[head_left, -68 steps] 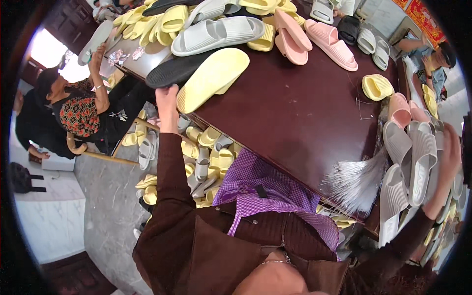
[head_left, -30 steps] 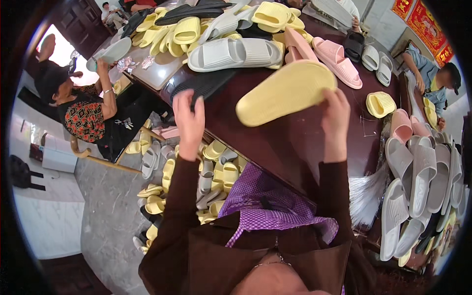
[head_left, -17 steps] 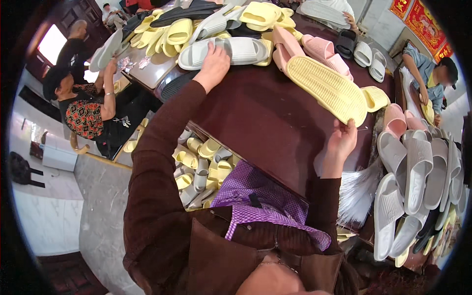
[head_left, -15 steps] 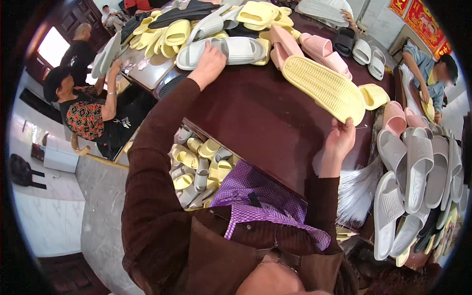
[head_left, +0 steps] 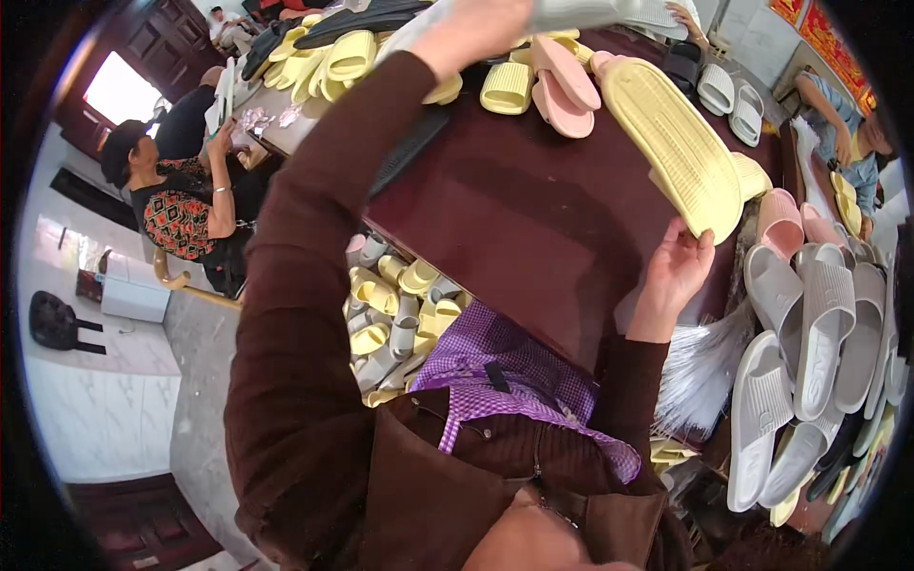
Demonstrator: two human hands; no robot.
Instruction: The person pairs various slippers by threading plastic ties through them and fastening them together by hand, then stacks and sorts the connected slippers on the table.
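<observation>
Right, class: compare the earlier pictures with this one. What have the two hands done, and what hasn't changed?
The left hand let go of the yellow slipper, reached up the dark table and lifted a grey slipper off the pile. The right hand took over the yellow slipper, turned it sole-up and keeps its grip on the lower end. Unchanged: the grey slippers stacked at right and the pink slippers lying on the table.

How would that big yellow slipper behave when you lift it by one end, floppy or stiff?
Probably fairly stiff: the yellow slipper stays straight while the right hand holds only its near end. It looks light, since a few fingers carry it. The ribbed sole facing up likely grips rather than slides.
</observation>
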